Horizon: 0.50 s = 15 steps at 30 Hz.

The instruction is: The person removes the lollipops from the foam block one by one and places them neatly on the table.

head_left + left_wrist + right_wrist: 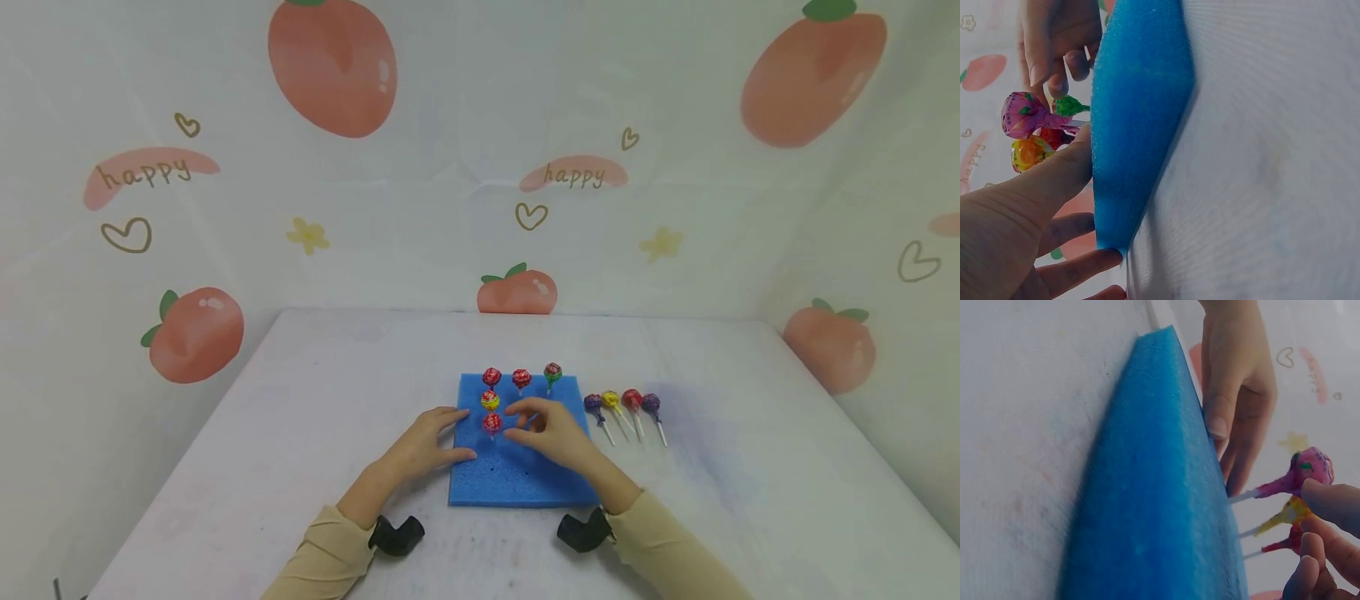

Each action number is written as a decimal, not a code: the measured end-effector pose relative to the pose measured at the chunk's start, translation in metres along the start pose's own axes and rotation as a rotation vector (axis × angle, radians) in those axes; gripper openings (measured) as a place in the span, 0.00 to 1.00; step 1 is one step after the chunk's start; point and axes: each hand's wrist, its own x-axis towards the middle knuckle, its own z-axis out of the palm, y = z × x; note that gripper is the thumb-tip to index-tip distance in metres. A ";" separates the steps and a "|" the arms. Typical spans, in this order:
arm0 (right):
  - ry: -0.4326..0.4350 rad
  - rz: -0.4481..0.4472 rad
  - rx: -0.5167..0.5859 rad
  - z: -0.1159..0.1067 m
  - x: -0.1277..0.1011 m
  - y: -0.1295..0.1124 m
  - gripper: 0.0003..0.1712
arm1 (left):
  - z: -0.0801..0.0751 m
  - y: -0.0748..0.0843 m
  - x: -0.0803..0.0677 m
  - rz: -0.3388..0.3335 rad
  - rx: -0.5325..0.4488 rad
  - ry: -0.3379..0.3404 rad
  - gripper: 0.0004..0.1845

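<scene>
We find the right hand (553, 433) with thumb and index finger parted and lightly bent, pinching nothing that we can make out; their tips lie beside the pink-wrapped lollipop (492, 423), and whether one brushes its wrapper we cannot tell. The left hand (423, 446) has its fingers spread, thumb and fingertips against the left side of the blue foam board (480, 487), apparently steadying it. The pink-wrapped lollipop stands upright in the board, stem in the foam, nearest the person in a column with a yellow lollipop (490, 400) and a red lollipop (492, 377) behind it. Along the far edge we note a second red lollipop (521, 378) and a green-wrapped lollipop (552, 371), also standing. Small dark holes (527, 473) show in the near part of the board. Just right of it, on the white table (337, 375), four more lie loose, the closest being a purple lollipop (593, 403). We judge the step in hand to be seating the pink one. In our view the next move calls for drawing the right fingers clear without tilting it, then pinching a loose lollipop and lining its stem up with a hole.
</scene>
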 end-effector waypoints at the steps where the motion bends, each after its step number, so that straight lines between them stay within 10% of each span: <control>1: -0.002 0.006 0.008 0.001 0.001 0.000 0.17 | 0.000 0.000 0.000 0.004 0.001 0.000 0.37; 15: -0.028 0.033 0.024 0.013 0.006 0.002 0.16 | 0.000 -0.002 0.001 0.032 0.013 0.006 0.37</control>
